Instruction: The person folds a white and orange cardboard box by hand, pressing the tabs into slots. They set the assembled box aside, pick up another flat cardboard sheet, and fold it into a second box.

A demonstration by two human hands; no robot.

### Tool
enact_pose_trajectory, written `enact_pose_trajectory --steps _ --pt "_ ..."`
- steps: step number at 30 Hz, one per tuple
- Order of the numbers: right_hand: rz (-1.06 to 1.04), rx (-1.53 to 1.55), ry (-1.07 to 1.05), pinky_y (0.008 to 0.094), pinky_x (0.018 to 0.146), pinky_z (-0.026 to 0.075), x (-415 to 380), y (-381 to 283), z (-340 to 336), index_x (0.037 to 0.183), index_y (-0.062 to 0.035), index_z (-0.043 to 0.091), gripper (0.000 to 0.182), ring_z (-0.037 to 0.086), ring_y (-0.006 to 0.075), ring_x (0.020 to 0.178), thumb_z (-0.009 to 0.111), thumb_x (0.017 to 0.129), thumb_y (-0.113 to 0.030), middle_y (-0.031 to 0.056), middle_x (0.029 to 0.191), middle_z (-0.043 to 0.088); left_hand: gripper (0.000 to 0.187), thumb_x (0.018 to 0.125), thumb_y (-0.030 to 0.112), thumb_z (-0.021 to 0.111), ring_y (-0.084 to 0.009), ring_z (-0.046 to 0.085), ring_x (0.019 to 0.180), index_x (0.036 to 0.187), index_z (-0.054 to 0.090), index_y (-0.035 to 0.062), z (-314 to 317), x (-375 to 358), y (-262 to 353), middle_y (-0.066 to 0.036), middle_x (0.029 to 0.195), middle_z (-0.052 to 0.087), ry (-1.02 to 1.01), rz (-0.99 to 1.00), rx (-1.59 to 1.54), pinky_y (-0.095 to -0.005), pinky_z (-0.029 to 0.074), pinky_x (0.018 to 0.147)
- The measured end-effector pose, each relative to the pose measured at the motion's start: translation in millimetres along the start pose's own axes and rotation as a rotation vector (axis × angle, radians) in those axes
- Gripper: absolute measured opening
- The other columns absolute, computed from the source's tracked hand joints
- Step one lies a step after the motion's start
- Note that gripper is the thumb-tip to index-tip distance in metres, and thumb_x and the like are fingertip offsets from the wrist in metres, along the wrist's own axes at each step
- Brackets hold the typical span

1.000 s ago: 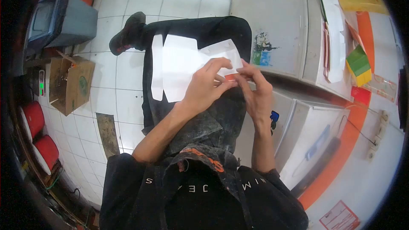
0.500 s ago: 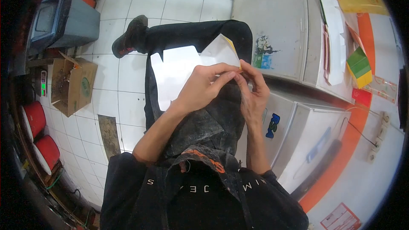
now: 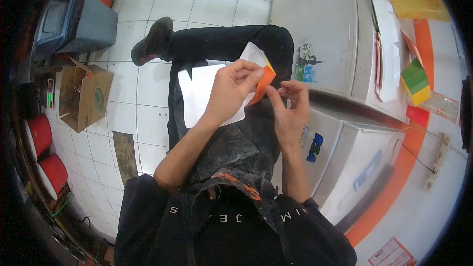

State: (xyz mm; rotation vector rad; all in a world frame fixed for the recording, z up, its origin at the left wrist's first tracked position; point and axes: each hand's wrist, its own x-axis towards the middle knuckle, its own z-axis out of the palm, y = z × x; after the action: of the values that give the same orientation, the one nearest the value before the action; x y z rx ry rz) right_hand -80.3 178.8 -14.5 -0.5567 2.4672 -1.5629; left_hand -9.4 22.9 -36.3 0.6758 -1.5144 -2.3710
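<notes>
A flat cardboard carton blank [image 3: 198, 88], white inside with cut flaps, lies across the lap on dark trousers and a dark apron. My left hand [image 3: 230, 91] grips it near its right edge, thumb and fingers closed on the card. Beside those fingertips, an orange flap with a yellow edge [image 3: 263, 83] is folded up, showing its printed outside. My right hand [image 3: 291, 106] is just right of this flap, thumb tip at or very near its edge. Its fingers are bent and apart from the thumb, with nothing held between them.
Right of the legs stand a white cabinet [image 3: 315, 0] and a white box-like appliance [image 3: 345, 167]. Folded cartons [image 3: 415, 81] lie on the upper right surface. A brown cardboard box [image 3: 93, 96], a grey bin [image 3: 81, 24] and red containers [image 3: 51, 175] are on the left.
The right-hand flap has been folded over, so its orange outside now shows. My right hand has come away from my left, its fingers opening; my left hand keeps its grip.
</notes>
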Motion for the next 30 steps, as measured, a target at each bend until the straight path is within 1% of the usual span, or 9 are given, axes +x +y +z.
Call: enact_pose_trajectory --steps 3,5,9,11,14,17,20,22,30 --pt "-0.121 -0.063 -0.043 0.0303 0.079 0.054 -2.2 -12.0 11.0 0.116 -0.0013 0.069 0.039 0.066 0.0168 0.092 0.09 0.084 -0.011 0.0075 0.103 0.068 0.023 0.104 0.019 0.07 -0.0147 0.076 0.094 0.114 0.07 -0.0012 4.5 0.0 3.7 -0.012 0.103 0.079 0.059 -0.048 -0.145 -0.0301 0.064 0.084" --pt "-0.119 -0.087 -0.041 0.0306 0.079 0.054 1.4 -13.3 13.9 0.116 -0.0009 0.07 0.036 0.068 0.0177 0.089 0.089 0.085 -0.01 0.0088 0.101 0.069 0.022 0.104 0.018 0.07 -0.0148 0.076 0.093 0.114 0.071 -0.0009 3.2 -0.1 2.2 -0.012 0.104 0.079 -0.004 -0.084 -0.127 -0.0297 0.064 0.084" --pt "-0.027 -0.023 -0.048 0.0291 0.08 0.057 6.7 -13.9 17.9 0.11 0.0005 0.074 0.024 0.071 0.0166 0.088 0.084 0.089 -0.006 0.0107 0.103 0.073 0.024 0.103 0.017 0.071 -0.0158 0.076 0.095 0.118 0.071 -0.0017 2.8 -0.7 6.8 -0.012 0.105 0.079 0.026 -0.142 -0.234 -0.0311 0.064 0.086" --pt "-0.032 -0.01 -0.076 0.0284 0.08 0.058 7.0 -13.1 17.8 0.108 0.0015 0.075 0.021 0.072 0.016 0.088 0.083 0.09 -0.005 0.0111 0.104 0.074 0.028 0.103 0.015 0.07 -0.0171 0.076 0.098 0.125 0.07 -0.0039 -1.7 1.0 7.9 -0.014 0.109 0.079 0.015 -0.17 -0.184 -0.0329 0.064 0.089" --pt "0.008 0.053 -0.096 0.0276 0.08 0.059 2.5 -3.8 19.8 0.105 0.0032 0.076 0.016 0.072 0.014 0.089 0.081 0.092 -0.003 0.0102 0.104 0.075 0.031 0.105 0.012 0.067 -0.0185 0.076 0.102 0.13 0.068 -0.0059 -5.2 0.2 -3.5 -0.015 0.114 0.078 -0.012 -0.082 -0.118 -0.0344 0.064 0.093" --pt "0.135 0.185 -0.09 0.0279 0.081 0.059 0.3 -2.8 19.2 0.107 0.004 0.075 0.014 0.071 0.0118 0.091 0.078 0.095 -0.002 0.0086 0.105 0.075 0.029 0.106 0.008 0.064 -0.0201 0.076 0.106 0.131 0.067 -0.007 -5.8 -2.5 -8.0 -0.017 0.118 0.076 0.001 -0.02 0.087 -0.0345 0.063 0.096" --pt "0.214 0.248 -0.065 0.0252 0.079 0.056 -0.4 -7.1 17.2 0.109 0.0035 0.074 0.013 0.068 0.0086 0.091 0.076 0.098 -0.003 0.0057 0.103 0.074 0.028 0.106 0.007 0.064 -0.0217 0.076 0.107 0.13 0.068 -0.007 -1.0 -5.0 -8.1 -0.018 0.119 0.076 0.038 0.025 0.083 -0.0343 0.063 0.097" --pt "0.328 0.472 -0.072 0.0224 0.076 0.053 3.3 -1.5 14.1 0.11 0.0028 0.074 0.013 0.066 0.0064 0.088 0.075 0.099 -0.005 0.0026 0.099 0.072 0.027 0.106 0.006 0.064 -0.022 0.076 0.106 0.129 0.068 -0.0072 -2.4 -4.6 -11.8 -0.018 0.119 0.075 0.007 0.008 0.033 -0.0342 0.063 0.097" --pt "0.209 0.29 -0.06 0.0234 0.074 0.054 4.2 -10.3 17.9 0.098 0.0034 0.071 0.013 0.064 0.0069 0.085 0.078 0.098 -0.007 0.0026 0.1 0.068 0.025 0.104 0.007 0.067 -0.0212 0.076 0.105 0.126 0.068 -0.0062 -6.6 -8.3 -10.4 -0.017 0.117 0.076 0.0 -0.04 -0.139 -0.0318 0.063 0.093"
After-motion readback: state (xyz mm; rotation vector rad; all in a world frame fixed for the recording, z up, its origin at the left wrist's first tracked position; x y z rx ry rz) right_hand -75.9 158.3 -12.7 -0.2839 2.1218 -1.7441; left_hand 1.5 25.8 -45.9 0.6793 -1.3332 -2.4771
